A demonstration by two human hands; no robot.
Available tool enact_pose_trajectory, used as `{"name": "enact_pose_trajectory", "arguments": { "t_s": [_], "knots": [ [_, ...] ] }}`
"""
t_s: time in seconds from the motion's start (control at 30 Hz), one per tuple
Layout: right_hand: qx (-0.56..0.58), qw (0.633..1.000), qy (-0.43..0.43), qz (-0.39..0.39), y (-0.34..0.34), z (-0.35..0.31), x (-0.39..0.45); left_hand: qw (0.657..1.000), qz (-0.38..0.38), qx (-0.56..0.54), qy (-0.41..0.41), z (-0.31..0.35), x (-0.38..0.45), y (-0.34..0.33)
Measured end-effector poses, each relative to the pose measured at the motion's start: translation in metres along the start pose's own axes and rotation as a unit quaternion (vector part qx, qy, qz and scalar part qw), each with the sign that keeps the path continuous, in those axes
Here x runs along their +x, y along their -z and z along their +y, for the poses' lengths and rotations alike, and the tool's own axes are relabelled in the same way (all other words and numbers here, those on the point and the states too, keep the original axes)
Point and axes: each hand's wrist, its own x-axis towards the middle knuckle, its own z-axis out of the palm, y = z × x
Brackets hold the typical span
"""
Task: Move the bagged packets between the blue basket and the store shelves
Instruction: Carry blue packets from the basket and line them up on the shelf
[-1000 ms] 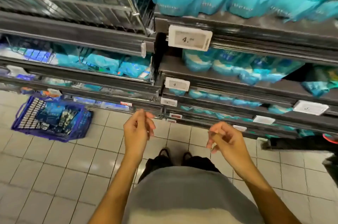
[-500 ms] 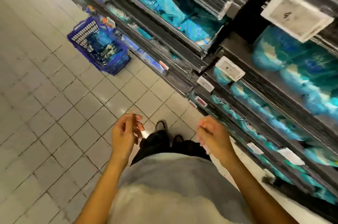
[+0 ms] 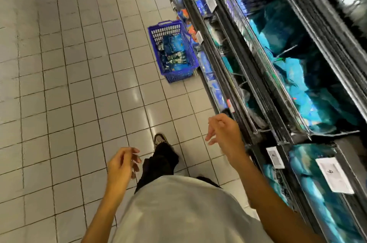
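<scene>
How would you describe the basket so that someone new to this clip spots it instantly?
Follow the tiled floor along the foot of the store shelves. The blue basket stands there, holding bagged packets. It alone is a latticed container on the floor.

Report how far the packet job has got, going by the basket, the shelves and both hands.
Done: teal packets already fill the shelves. In hand: nothing; the left hand and right hand are both empty, fingers loosely curled. Left: the blue basket on the floor ahead holds several bagged packets to shift.
</scene>
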Motion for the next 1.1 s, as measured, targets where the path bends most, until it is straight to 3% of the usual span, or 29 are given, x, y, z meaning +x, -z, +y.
{"name": "enact_pose_trajectory", "arguments": {
  "t_s": [0.3, 0.6, 0.83, 1.1],
  "knots": [
    [-0.014, 0.997, -0.071, 0.037, -0.055, -0.033, 0.077, 0.997, -0.073, -0.015, 0.013, 0.087, 0.145, 0.005],
    [-0.031, 0.98, -0.105, 0.163, -0.031, -0.031, 0.123, 0.992, -0.125, -0.008, -0.013, 0.186, 0.264, -0.023],
    [-0.055, 0.986, -0.122, 0.097, -0.028, -0.062, 0.227, 0.996, -0.085, -0.007, 0.012, 0.238, 0.335, -0.048],
    [-0.052, 0.995, -0.09, 0.001, -0.071, -0.155, 0.375, 0.997, 0.013, -0.033, 0.064, 0.271, 0.374, -0.047]
  ]
}}
